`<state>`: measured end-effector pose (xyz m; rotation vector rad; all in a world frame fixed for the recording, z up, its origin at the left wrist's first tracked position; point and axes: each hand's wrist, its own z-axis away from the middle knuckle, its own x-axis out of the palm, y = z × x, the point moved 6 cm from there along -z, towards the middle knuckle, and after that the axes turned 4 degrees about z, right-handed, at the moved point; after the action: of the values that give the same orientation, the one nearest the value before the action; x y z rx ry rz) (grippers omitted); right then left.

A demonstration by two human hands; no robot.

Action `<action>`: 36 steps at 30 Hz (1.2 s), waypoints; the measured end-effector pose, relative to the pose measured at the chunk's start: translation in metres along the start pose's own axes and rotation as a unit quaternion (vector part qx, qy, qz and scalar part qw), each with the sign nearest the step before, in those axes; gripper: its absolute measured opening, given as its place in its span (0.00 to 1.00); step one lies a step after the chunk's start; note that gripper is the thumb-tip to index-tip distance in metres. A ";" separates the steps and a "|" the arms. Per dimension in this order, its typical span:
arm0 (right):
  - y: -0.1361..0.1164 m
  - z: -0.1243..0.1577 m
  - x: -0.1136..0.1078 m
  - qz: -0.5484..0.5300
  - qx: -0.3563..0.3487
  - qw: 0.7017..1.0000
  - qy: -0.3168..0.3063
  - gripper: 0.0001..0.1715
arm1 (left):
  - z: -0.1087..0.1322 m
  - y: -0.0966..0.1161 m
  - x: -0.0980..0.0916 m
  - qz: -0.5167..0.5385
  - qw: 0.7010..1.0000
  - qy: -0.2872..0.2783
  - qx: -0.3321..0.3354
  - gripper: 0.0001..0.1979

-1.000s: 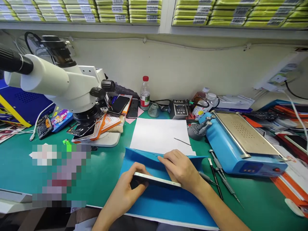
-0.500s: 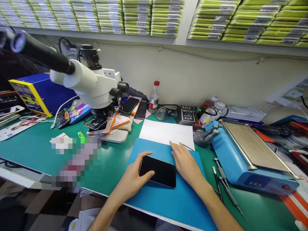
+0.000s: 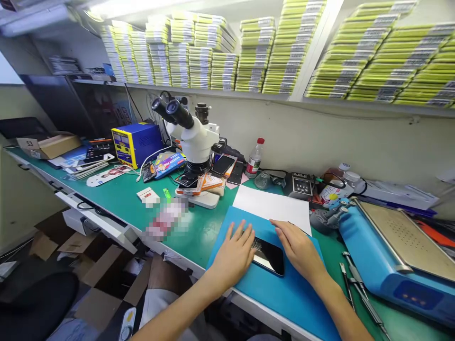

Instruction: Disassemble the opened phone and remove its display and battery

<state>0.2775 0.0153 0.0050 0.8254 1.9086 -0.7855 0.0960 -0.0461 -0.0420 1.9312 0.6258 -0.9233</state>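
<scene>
A smartphone (image 3: 270, 258) lies face up on the blue mat (image 3: 280, 300), its dark screen catching a bright reflection. Across the phone's left end rests my left hand (image 3: 232, 253), palm down with the fingers stretched out; that end is hidden beneath it. Beside the phone's upper right corner is my right hand (image 3: 297, 248), fingers extended and holding nothing. Whether it touches the phone's edge I cannot tell. A sheet of white paper (image 3: 272, 203) lies just beyond both hands, partly under the mat.
At the back left stand a microscope (image 3: 195, 142) and a blue-yellow device (image 3: 137, 142). A bottle (image 3: 255, 158) is by the wall. To the right are a blue machine with a metal plate (image 3: 401, 232) and slim tools (image 3: 364, 293). Packed stacks (image 3: 223, 71) fill the shelf.
My left hand has let go of the phone's left edge and now lies flat over that end. My right hand stays by the right end. The view has swung left and up.
</scene>
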 end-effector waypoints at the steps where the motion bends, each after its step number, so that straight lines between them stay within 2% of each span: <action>1: -0.003 0.002 0.002 0.003 -0.005 1.000 -0.009 0.30 | 0.000 0.000 0.001 -0.011 1.000 -0.008 0.011 0.29; 4: -0.019 0.015 0.013 0.012 -0.014 0.999 -0.044 0.34 | 0.001 -0.001 0.004 -0.038 0.999 -0.026 0.026 0.35; 8: -0.042 0.044 0.031 0.018 -0.016 0.996 -0.082 0.36 | 0.003 -0.002 0.005 -0.061 0.996 -0.049 0.035 0.34; 14: -0.045 0.062 0.047 0.023 -0.002 0.995 -0.093 0.38 | 0.004 0.002 0.002 -0.090 0.991 -0.078 0.054 0.33; 16: -0.044 0.062 0.049 0.020 0.003 0.996 -0.091 0.38 | -0.011 0.000 -0.006 -0.105 0.989 -0.088 0.056 0.29; 18: -0.045 0.063 0.049 0.015 0.008 0.996 -0.087 0.38 | -0.041 -0.007 -0.023 -0.127 0.987 -0.088 0.045 0.19; 19: -0.046 0.064 0.048 0.013 0.011 0.996 -0.084 0.38 | -0.061 -0.014 -0.035 -0.144 0.987 -0.072 0.022 0.17; 22: -0.050 0.066 0.043 0.007 0.017 0.997 -0.073 0.39 | -0.124 -0.039 -0.078 -0.200 0.978 -0.006 -0.054 0.20; 25: -0.054 0.067 0.037 0.006 0.017 0.998 -0.065 0.38 | -0.166 -0.061 -0.108 -0.250 0.959 0.053 -0.121 0.20; 28: -0.056 0.068 0.031 0.010 0.015 0.998 -0.056 0.35 | -0.178 -0.077 -0.118 -0.285 0.937 0.092 -0.179 0.20; 31: -0.057 0.067 0.027 0.012 0.012 0.999 -0.043 0.32 | -0.177 -0.086 -0.115 -0.300 0.923 0.103 -0.218 0.20; 36: -0.058 0.068 0.025 0.009 0.016 0.999 -0.029 0.31 | -0.178 -0.094 -0.109 -0.296 0.926 0.102 -0.210 0.20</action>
<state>0.2543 -0.0654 -0.0334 0.8307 1.8395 -0.8227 0.0267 0.1480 0.0584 1.4715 1.4597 -0.8534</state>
